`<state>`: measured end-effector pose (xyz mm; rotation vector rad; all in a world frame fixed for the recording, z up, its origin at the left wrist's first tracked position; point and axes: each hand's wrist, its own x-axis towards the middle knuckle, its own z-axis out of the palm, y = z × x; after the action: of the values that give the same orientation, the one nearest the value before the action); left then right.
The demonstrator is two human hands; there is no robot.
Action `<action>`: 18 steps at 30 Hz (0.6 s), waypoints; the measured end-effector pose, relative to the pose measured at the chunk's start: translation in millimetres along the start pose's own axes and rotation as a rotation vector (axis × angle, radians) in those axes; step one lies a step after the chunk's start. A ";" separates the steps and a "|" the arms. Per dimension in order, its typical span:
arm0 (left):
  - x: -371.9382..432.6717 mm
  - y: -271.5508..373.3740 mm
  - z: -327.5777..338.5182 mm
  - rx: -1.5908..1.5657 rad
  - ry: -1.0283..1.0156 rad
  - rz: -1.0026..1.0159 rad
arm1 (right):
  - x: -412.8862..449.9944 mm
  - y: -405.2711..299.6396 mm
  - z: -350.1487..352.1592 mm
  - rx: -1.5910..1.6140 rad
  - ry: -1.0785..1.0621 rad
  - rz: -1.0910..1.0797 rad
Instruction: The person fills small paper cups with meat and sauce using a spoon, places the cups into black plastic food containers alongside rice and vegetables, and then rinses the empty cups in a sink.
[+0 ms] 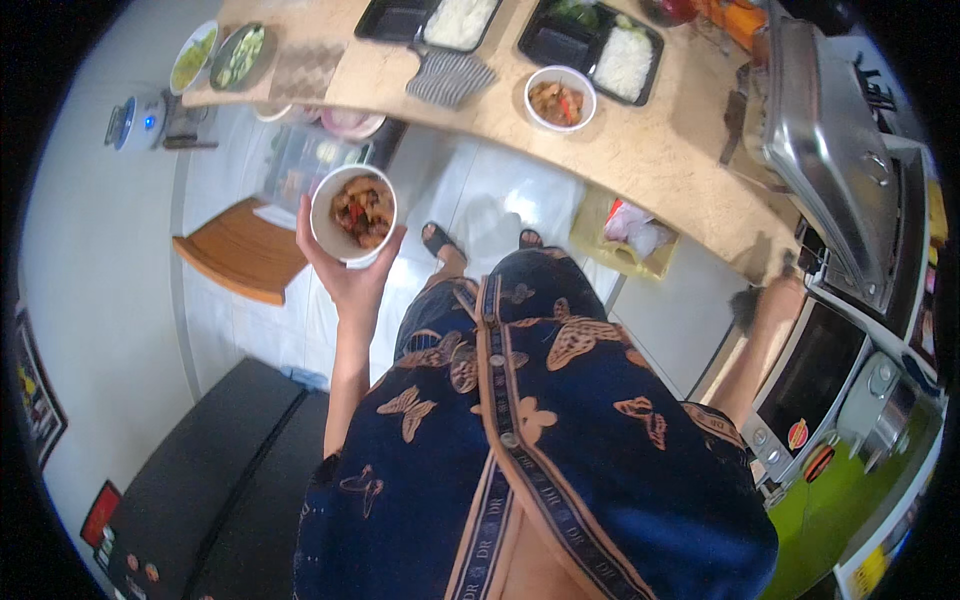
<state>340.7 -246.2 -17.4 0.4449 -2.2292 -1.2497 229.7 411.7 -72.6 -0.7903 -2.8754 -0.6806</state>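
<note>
My left hand (349, 277) grips a white round tub (322, 225) of cooked food with red pieces, held out over the floor. My right hand (784, 289) is at the right end of the counter, below the stainless steel chafing dish (840, 172); its fingers are blurred, so what it touches cannot be told. A second white tub (560, 97) with similar food stands on the counter near its edge. Behind it lies a black divided tray (626, 64) with white rice and green vegetables. Another black tray (390, 22) with rice lies farther left, beside a striped cloth mitt (450, 77).
The beige counter (652, 157) curves across the front. At its left end are bowls of cut green vegetables (238, 56). A wooden chair (247, 251) stands at left, a yellow bin (637, 259) under the counter, a toaster oven (814, 375) at right and a black refrigerator (217, 465) at lower left.
</note>
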 end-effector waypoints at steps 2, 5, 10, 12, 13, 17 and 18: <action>-13.8 -2.7 -5.2 0.068 0.040 -0.012 | -0.9 2.1 -26.9 0.121 0.060 0.064; -25.3 -5.7 -7.8 0.189 0.068 -0.012 | -9.4 -22.4 -8.8 0.353 0.022 -0.076; -29.3 -2.9 -10.8 0.176 0.066 -0.062 | -59.2 -130.8 23.8 0.645 -0.289 -0.153; -27.4 -9.0 -18.5 0.169 0.038 -0.060 | -79.8 -150.6 3.9 0.880 -0.137 -0.125; -24.5 -14.2 -23.6 0.155 0.014 -0.052 | -89.5 -159.7 -11.7 0.879 -0.137 -0.116; -7.0 -32.8 -41.7 0.126 -0.071 0.017 | -130.7 -195.6 -86.1 0.982 0.158 -0.238; -1.2 -34.9 -42.7 0.055 -0.079 -0.010 | -140.5 -206.4 -108.6 1.082 0.216 -0.372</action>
<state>368.1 -292.5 -29.6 0.4346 -2.3352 -1.2331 243.2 140.0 -83.9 -0.0183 -2.5935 0.7191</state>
